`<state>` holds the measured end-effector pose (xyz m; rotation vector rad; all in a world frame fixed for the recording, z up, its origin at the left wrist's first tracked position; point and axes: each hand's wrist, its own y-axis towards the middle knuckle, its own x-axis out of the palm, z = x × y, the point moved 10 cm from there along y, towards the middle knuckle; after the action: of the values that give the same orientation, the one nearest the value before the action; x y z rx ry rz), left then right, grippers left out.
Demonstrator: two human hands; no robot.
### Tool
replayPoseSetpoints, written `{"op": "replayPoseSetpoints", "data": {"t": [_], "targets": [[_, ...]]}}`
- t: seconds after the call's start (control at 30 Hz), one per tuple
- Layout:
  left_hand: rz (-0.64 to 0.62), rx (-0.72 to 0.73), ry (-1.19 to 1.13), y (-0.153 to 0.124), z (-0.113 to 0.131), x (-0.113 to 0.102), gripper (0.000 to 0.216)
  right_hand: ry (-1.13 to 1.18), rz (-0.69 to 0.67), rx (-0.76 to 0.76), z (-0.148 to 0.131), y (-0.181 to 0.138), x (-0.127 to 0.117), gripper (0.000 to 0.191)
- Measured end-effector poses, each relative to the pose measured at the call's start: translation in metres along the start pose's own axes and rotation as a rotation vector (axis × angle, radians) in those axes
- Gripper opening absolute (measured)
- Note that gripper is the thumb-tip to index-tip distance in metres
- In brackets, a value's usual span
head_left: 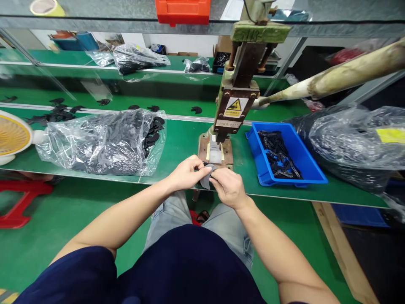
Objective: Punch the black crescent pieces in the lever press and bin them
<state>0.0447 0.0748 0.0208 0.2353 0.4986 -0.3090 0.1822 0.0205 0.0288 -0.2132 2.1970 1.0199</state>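
Observation:
My left hand (186, 173) and my right hand (228, 185) meet at the front edge of the green bench (180, 143), just before the base of a hand press (236, 88). Both hands pinch a small dark grey flat piece (206, 179) between their fingertips. The press head hangs over a small metal die plate (215, 153) directly behind my hands. Its long pale lever (341, 76) reaches up to the right.
A clear plastic bag (104, 141) of black flat parts lies left of the press. A blue bin (284, 154) with black pieces stands right of it, then large bags (354, 143). A yellow fan (14, 137) is far left. Loose black parts lie on the rear belt (60, 110).

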Motion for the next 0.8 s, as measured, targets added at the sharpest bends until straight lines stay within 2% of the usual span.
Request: {"op": "replayPoseSetpoints", "data": {"t": [0.1,0.13,0.27,0.33,0.5,0.6,0.7,0.8], "targets": [[0.062,-0.047,-0.202,0.002,-0.006,-0.005,0.034,0.044,0.061,0.015,0.002,-0.001,-0.013,0.015],[0.048,-0.087,-0.293,0.002,-0.010,-0.002,0.038,0.056,0.083,0.021,0.003,-0.002,-0.018,0.016],[-0.242,-0.250,-0.584,-0.004,-0.016,0.033,0.053,0.086,0.117,0.060,0.010,-0.007,-0.026,0.016],[-0.310,-0.269,-0.617,-0.007,-0.016,0.040,0.054,0.100,0.097,0.088,0.014,-0.010,-0.024,0.016],[-0.247,-0.231,-0.570,-0.007,-0.017,0.035,0.046,0.141,0.050,0.197,0.024,-0.016,-0.017,0.021],[-0.284,-0.232,-0.578,-0.009,-0.016,0.039,0.046,0.160,0.048,0.283,0.028,-0.019,-0.021,0.021],[-0.284,-0.221,-0.566,-0.008,-0.022,0.035,0.045,0.156,0.056,0.389,0.038,-0.021,-0.038,0.022],[-0.154,-0.215,-0.454,0.001,-0.050,0.015,0.046,0.139,0.088,0.500,0.060,-0.018,-0.071,0.026]]}}
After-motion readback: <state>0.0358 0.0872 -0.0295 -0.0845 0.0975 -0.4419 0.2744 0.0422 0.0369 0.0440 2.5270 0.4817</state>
